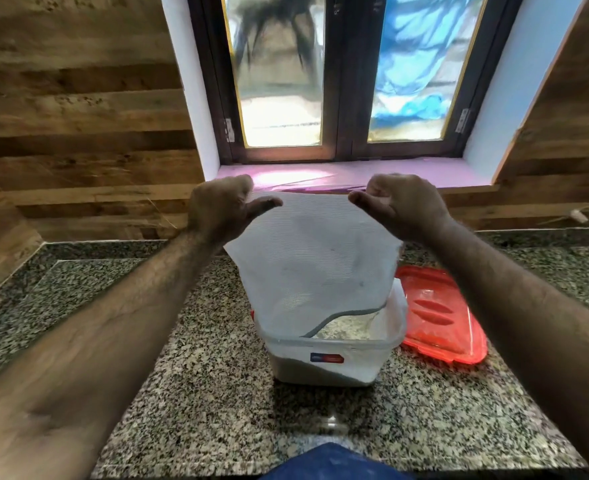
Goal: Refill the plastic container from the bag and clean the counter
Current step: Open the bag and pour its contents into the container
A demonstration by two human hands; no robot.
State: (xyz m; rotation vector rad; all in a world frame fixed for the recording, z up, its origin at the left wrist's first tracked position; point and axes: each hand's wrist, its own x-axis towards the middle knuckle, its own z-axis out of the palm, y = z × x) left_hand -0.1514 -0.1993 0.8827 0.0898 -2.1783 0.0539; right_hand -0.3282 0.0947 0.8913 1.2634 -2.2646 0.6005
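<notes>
A white woven bag [315,258] hangs upside down over a clear plastic container [331,358] on the granite counter [189,393]. The bag's open mouth dips into the container, where pale grain [345,328] shows. My left hand [222,209] pinches the bag's upper left corner. My right hand [400,206] pinches the upper right corner. Both hands hold the bag up in front of the window sill.
The container's red lid [438,323] lies flat on the counter just right of it. A pink sill [355,173] and a shut window stand behind. Wood-look walls close in the counter on the left and at the back.
</notes>
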